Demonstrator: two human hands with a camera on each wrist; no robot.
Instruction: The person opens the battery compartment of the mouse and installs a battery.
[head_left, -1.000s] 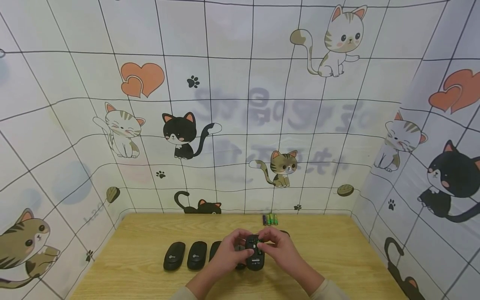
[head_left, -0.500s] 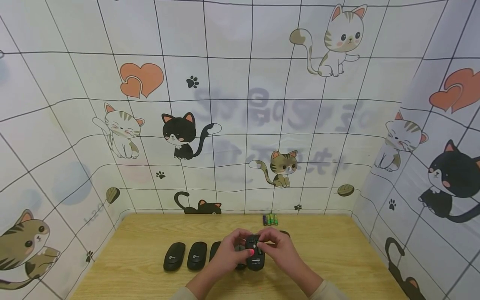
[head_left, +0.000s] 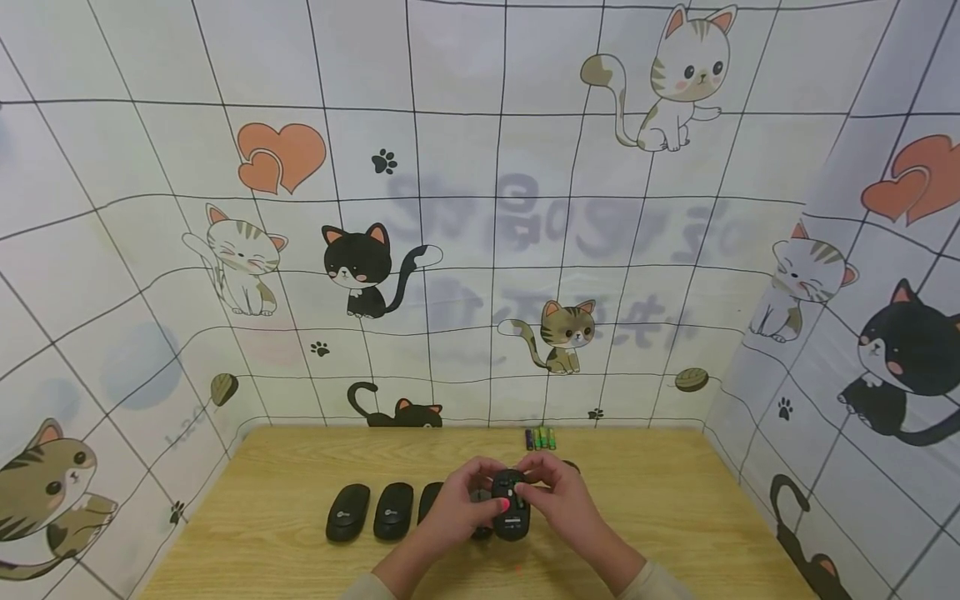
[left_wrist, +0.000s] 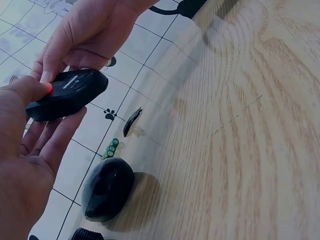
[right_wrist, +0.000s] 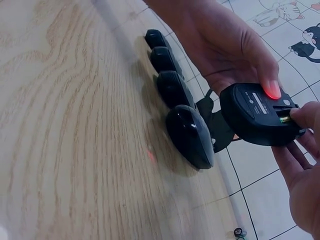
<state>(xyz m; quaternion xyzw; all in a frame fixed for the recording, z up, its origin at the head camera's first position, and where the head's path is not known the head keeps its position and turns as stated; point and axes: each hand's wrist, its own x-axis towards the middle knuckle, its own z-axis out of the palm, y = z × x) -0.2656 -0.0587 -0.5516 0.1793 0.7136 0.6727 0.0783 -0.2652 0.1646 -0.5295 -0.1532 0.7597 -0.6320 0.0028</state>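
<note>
A black computer mouse (head_left: pixel 511 521) is held underside up above the table. My left hand (head_left: pixel 455 508) grips its left side, fingers beneath and thumb on the underside; red light glows on that thumb. My right hand (head_left: pixel 566 504) holds the front end, its thumb pressing at the open battery slot. In the right wrist view a green battery (right_wrist: pixel 285 119) shows in that slot, partly covered by the right thumb (right_wrist: pixel 306 114). A thin black piece, seemingly a battery cover (left_wrist: pixel 132 121), lies on the table beyond the hands.
Several black mice stand in a row to the left, among them an outer mouse (head_left: pixel 348 512) and its neighbour (head_left: pixel 394 511). One nearer mouse (right_wrist: pixel 189 136) is partly hidden by my left hand in the head view. Several batteries (head_left: pixel 540 439) lie at the wooden table's (head_left: pixel 645 475) back edge.
The red glow on my left thumb, absent a second ago, shows from half a second ago on. A faint red spot now lies on the table. Both hands stay almost still.
</note>
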